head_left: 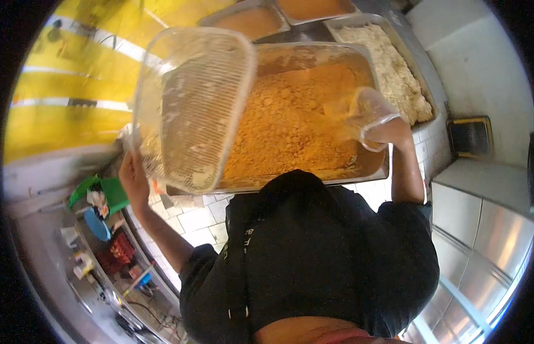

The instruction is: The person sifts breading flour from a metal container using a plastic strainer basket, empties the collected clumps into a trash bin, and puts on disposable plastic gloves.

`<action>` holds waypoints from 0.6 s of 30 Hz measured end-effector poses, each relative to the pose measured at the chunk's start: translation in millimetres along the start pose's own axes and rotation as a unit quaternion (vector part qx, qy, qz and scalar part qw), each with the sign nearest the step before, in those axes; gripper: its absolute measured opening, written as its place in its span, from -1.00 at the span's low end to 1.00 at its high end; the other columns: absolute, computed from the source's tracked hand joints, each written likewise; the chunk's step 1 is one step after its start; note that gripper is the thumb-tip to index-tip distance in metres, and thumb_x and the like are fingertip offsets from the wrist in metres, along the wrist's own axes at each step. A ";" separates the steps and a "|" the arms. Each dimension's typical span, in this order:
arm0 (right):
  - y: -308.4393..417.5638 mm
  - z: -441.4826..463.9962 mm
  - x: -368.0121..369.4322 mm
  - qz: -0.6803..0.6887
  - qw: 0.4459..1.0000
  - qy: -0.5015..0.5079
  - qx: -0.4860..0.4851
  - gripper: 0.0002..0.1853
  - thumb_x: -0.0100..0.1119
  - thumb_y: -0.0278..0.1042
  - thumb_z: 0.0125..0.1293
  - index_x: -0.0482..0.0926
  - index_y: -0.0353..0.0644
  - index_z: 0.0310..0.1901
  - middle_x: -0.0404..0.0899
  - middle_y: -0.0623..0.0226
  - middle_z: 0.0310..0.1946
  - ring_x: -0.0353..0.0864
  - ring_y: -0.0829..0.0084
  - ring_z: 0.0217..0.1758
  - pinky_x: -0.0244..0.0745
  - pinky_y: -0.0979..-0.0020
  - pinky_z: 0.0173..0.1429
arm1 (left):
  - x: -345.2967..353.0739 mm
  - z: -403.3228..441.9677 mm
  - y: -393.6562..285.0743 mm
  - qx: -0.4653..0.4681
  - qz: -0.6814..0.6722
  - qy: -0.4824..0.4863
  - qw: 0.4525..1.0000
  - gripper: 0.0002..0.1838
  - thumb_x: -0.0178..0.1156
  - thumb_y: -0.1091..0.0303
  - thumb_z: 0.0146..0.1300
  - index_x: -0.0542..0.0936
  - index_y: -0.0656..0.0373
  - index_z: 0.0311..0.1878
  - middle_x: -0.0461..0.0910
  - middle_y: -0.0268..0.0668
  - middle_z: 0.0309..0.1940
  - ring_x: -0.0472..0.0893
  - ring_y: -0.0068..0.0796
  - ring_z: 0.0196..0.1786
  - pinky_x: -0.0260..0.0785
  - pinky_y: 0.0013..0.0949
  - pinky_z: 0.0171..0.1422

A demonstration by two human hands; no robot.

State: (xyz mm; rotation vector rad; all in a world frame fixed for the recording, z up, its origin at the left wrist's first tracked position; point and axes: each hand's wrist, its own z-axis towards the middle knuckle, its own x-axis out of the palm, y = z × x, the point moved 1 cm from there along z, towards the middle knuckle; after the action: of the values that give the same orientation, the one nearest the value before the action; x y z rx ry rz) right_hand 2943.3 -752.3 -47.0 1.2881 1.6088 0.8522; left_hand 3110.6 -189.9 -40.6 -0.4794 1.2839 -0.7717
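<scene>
Orange powder [290, 120], pale grid-patterned basket [201, 109], black shirt [324, 258], white floor tiles [195, 219]

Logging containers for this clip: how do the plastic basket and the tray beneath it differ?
The basket is see-through and slotted; the tray is opaque metal. The left hand holds the basket over one end of the tray, which lies beneath. The tray holds lumpy orange powder; the basket shows no such heap. Both are roughly rectangular with rounded corners.

Floor: white tiles [196, 219]
Lower left: green container [112, 196], blue disc [96, 224] beside it, red items [118, 252] nearby
Right: metal cabinet [499, 236], yellow-edged dark panel [471, 137] near it
Upper left: yellow surface [60, 129], blurred, white-striped
</scene>
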 end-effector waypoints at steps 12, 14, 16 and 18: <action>55.8 122.0 34.2 -0.625 0.749 0.218 -0.040 -0.37 0.26 -0.17 0.20 0.35 -0.24 0.28 0.48 0.13 0.13 0.46 0.38 0.14 0.39 0.29 0.22 | 57.3 42.6 -16.8 0.030 -0.055 0.073 0.995 -0.70 0.01 0.28 0.45 0.57 0.28 0.05 0.66 -0.17 -0.23 0.56 -0.55 -0.16 0.40 -0.42 -0.02; 50.6 138.8 60.0 -0.633 0.735 0.237 -0.047 -0.38 0.24 -0.16 0.22 0.35 -0.24 0.27 0.48 0.13 0.13 0.46 0.38 0.13 0.40 0.29 0.21 | 61.2 47.6 -7.4 0.029 -0.033 0.080 0.996 -0.69 0.02 0.27 0.45 0.58 0.30 0.04 0.67 -0.15 -0.21 0.57 -0.55 -0.14 0.40 -0.42 0.00; 44.8 145.2 81.9 -0.627 0.731 0.261 -0.058 -0.39 0.22 -0.16 0.23 0.36 -0.23 0.27 0.48 0.13 0.13 0.47 0.38 0.12 0.41 0.29 0.20 | 62.2 51.3 -16.6 0.028 -0.033 0.078 0.996 -0.69 0.02 0.27 0.44 0.58 0.30 0.04 0.68 -0.14 -0.22 0.59 -0.53 -0.15 0.40 -0.42 0.00; 36.9 151.0 101.6 -0.615 0.732 0.285 -0.075 -0.40 0.20 -0.15 0.25 0.36 -0.23 0.27 0.48 0.13 0.12 0.47 0.38 0.11 0.41 0.28 0.19 | 65.8 55.2 -15.0 0.042 -0.093 0.070 0.992 -0.68 0.03 0.27 0.44 0.58 0.31 0.04 0.68 -0.15 -0.22 0.59 -0.53 -0.17 0.41 -0.42 0.00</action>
State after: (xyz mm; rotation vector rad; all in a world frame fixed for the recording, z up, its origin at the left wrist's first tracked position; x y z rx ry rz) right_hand 3089.2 -646.9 -92.5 -0.3810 2.2712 0.4515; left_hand 3166.3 -253.9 -60.7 -0.4881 1.3418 -1.0275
